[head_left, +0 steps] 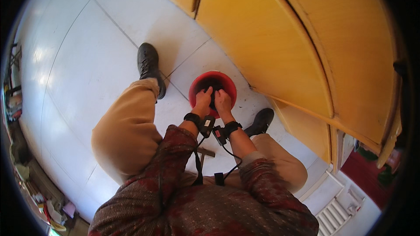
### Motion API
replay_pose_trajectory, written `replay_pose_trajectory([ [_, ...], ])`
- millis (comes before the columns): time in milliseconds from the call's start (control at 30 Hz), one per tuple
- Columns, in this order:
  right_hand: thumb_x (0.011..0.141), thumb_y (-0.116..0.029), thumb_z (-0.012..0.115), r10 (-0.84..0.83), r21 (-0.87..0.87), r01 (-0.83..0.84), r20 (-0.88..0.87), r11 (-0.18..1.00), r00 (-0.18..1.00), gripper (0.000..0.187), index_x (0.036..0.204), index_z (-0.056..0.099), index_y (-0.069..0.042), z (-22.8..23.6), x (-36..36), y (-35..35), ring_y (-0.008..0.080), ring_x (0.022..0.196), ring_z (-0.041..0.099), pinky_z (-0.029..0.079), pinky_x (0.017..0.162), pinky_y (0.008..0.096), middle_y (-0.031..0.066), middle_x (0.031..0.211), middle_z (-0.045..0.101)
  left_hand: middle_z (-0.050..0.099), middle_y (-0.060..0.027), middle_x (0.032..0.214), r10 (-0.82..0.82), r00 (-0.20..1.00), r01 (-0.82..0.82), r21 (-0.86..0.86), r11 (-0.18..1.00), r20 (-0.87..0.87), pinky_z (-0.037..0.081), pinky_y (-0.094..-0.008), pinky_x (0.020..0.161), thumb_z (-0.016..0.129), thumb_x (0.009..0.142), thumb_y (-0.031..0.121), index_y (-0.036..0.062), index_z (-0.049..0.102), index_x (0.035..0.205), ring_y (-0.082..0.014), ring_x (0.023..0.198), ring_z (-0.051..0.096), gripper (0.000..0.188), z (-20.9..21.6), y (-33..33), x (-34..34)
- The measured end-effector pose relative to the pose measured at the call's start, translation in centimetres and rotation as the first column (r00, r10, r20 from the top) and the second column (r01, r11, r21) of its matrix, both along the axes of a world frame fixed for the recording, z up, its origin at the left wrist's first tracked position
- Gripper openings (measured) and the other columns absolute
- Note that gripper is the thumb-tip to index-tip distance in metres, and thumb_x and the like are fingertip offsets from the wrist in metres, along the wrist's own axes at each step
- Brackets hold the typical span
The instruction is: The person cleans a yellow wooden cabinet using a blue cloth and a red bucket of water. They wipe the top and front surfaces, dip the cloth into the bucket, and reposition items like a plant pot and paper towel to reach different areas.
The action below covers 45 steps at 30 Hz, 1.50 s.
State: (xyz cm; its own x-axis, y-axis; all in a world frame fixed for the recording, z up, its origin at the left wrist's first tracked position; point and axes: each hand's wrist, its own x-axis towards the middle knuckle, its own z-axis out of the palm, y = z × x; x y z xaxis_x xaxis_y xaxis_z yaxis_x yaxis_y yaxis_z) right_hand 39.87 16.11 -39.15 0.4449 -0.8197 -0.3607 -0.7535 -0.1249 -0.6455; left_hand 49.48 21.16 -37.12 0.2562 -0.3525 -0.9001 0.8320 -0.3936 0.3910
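A round red bucket (pixel 232 88) stands on the floor between my feet, its inside dark. Both my hands are over its opening, close side by side. My left hand (pixel 202 102) has its fingers curled and the thumb pointing forward. My right hand (pixel 223 102) is closed too, with its fingers bent down toward the bucket's inside. Something dark lies between and below the hands; its kind cannot be made out. A black strap with a small box and cable sits on each wrist.
Yellow wooden cabinets (pixel 262 39) rise close beyond the bucket and to the right. My black shoes (pixel 149 61) flank the bucket on the pale tiled floor (pixel 87 61). Dark crumbs lie beside the bucket. A white radiator (pixel 334 214) is at lower right, and clutter lines the left edge.
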Motion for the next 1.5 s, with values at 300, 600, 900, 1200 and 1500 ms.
replay_pose_trajectory([
  [300,0.090,-0.053,0.057,-0.478,0.314,0.456,-0.009,0.833,0.878,0.057,0.120,0.059,-0.005,3.9,2.3,0.9,0.0368,0.105,0.064,0.049,0.088,0.0426,0.0220,0.110,0.067,0.065,-0.0068,0.094,0.018,0.991,0.028,-0.340,0.940,0.131,0.055,-0.0364,0.072,0.069,0.086,0.016,0.0079,0.062,0.104,-0.0194,0.083,0.064,0.021,0.3,-0.3,1.2],
  [600,0.092,-0.051,0.057,-0.724,0.384,0.627,0.199,0.678,0.661,0.048,0.106,0.057,-0.005,7.7,2.5,4.2,0.0384,0.097,0.065,0.051,0.083,0.0457,0.0195,0.101,0.068,0.066,-0.0071,0.105,0.148,0.967,-0.049,-0.420,0.906,0.207,0.052,-0.0306,0.087,0.064,0.094,0.017,0.0048,0.062,0.115,-0.0170,0.098,0.063,0.024,3.6,0.3,-0.6],
  [900,0.095,-0.035,0.045,-0.415,-0.029,0.416,0.026,0.909,0.909,0.034,0.086,0.060,-0.005,6.2,1.9,3.0,0.0452,0.080,0.065,0.051,0.070,0.0551,0.0262,0.084,0.066,0.060,-0.0030,0.075,0.066,0.949,-0.009,-0.183,0.983,0.307,0.047,-0.0302,0.060,0.057,0.097,0.046,0.0057,0.061,0.085,-0.0151,0.067,0.057,0.042,2.4,-0.8,0.4],
  [1200,0.092,-0.028,0.048,-0.196,-0.120,0.205,0.083,0.971,0.977,0.031,0.081,0.063,-0.003,2.7,1.5,2.6,0.0439,0.080,0.065,0.051,0.072,0.0544,0.0243,0.084,0.067,0.057,-0.0014,0.069,0.047,0.953,-0.022,-0.087,0.996,0.298,0.044,-0.0298,0.057,0.055,0.097,0.049,0.0076,0.060,0.079,-0.0135,0.060,0.051,0.045,1.2,-1.4,0.7],
  [1500,0.090,-0.049,0.053,-0.523,0.213,0.498,0.081,0.841,0.848,0.052,0.086,0.064,0.001,7.0,2.3,2.5,0.0438,0.086,0.066,0.051,0.076,0.0504,0.0283,0.087,0.067,0.051,0.0014,0.072,0.025,0.984,0.002,-0.150,0.989,0.176,0.046,-0.0295,0.065,0.051,0.098,0.051,0.0114,0.056,0.080,-0.0131,0.068,0.050,0.044,-1.8,-1.1,2.7],
])
